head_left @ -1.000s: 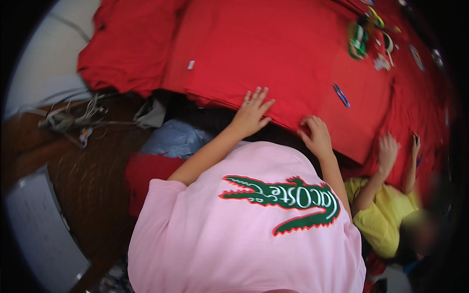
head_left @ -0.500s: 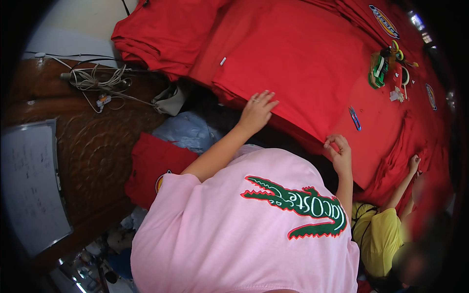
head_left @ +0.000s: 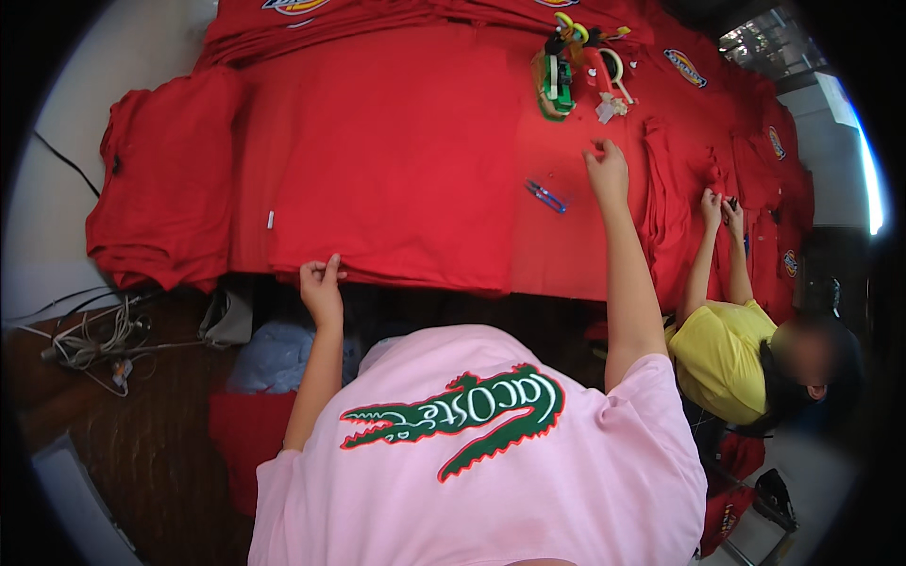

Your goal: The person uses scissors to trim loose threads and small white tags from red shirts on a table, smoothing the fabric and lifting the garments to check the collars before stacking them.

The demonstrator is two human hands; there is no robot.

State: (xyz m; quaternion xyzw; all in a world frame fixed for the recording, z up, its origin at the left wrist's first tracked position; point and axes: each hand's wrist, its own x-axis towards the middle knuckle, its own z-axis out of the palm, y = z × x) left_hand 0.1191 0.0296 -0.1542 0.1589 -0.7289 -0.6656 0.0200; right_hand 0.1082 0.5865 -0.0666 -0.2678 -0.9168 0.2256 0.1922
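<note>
A red shirt (head_left: pixel 396 160) lies spread flat, its near hem along the front edge of the red-covered table (head_left: pixel 557 255). At the left end of that hem my left hand (head_left: pixel 323 291) has its thumb and fingers closed on the cloth. My right hand (head_left: pixel 607 172) is out over the table to the right of the shirt, fingers bent and apart, holding nothing. Just left of my right wrist lie blue thread snips (head_left: pixel 546 195). Beyond the hand stand a green tape dispenser (head_left: pixel 557 90) and a roll of tape (head_left: pixel 613 71).
A folded red garment pile (head_left: pixel 165 179) sits at the left, and a small white piece (head_left: pixel 271 220) lies beside the shirt. More red garments (head_left: pixel 665 189) are heaped at right, where a co-worker in yellow (head_left: pixel 722 358) works. Tangled cables (head_left: pixel 99 340) hang at lower left.
My right hand has left the shirt's near right corner and reached farther over the table. My left hand has shifted to the hem's left end. The view has turned toward the right.
</note>
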